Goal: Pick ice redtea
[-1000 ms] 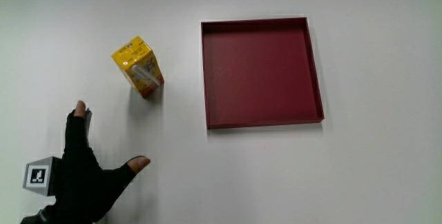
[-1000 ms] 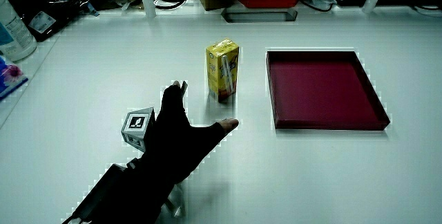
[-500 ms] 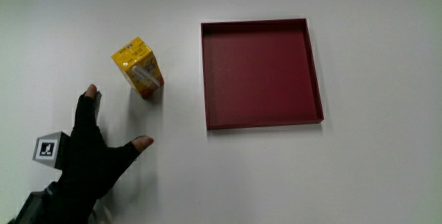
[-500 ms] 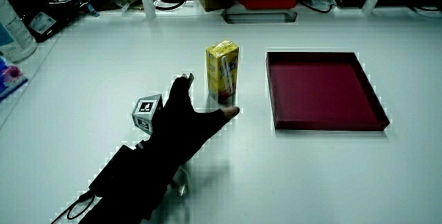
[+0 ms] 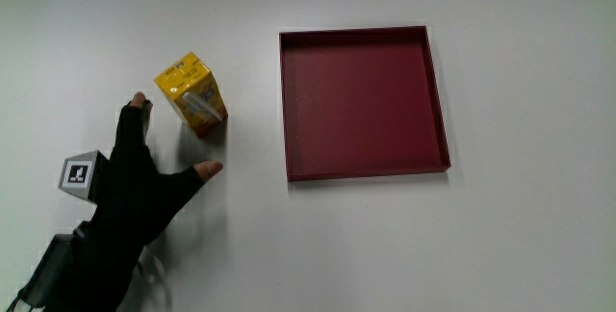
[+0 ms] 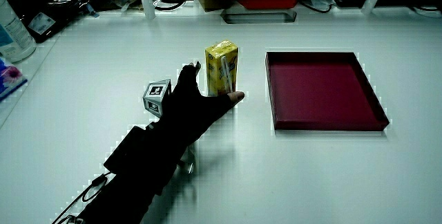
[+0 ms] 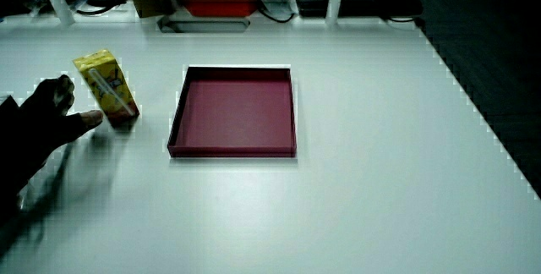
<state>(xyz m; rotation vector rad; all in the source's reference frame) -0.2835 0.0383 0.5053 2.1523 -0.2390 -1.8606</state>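
Hand (image 5: pixel 135 189) spread open beside the ice redtea carton (image 5: pixel 192 93).
Carton upright on the table (image 5: pixel 520 245) near the red tray (image 5: pixel 366 170) — fingertips seemingly just short of it, holding nothing.

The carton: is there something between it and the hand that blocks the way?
Nothing visible does. The hand is spread open beside the carton, slightly nearer to the person, with only bare table in the gap. The tray stands apart, beside the carton and away from the hand.
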